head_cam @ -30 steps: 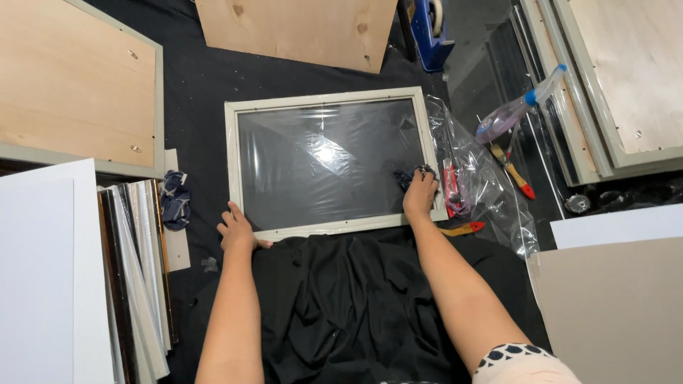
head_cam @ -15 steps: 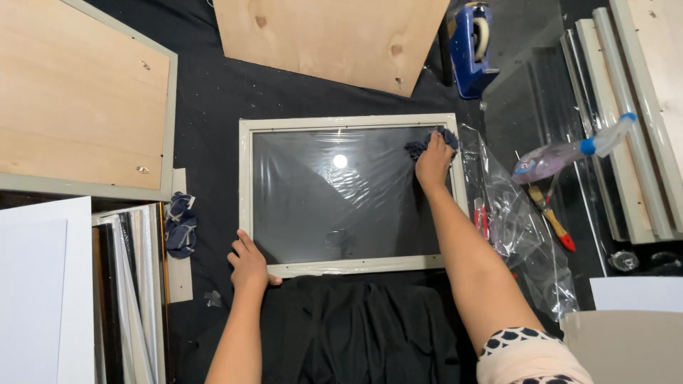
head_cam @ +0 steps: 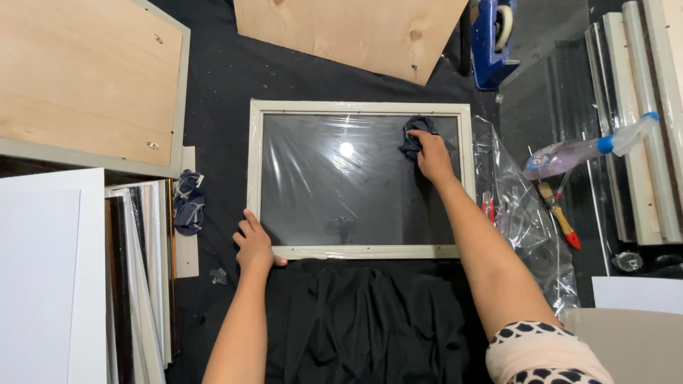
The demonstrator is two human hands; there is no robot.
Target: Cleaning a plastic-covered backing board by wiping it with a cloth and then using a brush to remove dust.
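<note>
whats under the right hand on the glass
A dark blue rag is bunched under the right hand, pressed on the framed glass. The glass beneath the rag is hidden.

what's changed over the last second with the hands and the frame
The right hand slid the dark cloth over the glass, from the frame's near right corner up its right side, then a little left along the top. The left hand stayed on the near left corner; the frame stayed flat.

Packaging: one clear, crumpled plastic bag (head_cam: 523, 213), lying on the black cloth (head_cam: 213, 92) just beside the right edge of the pale picture frame (head_cam: 356, 250); red-handled tools show through it. No labels, signs or screens can be made out.
</note>
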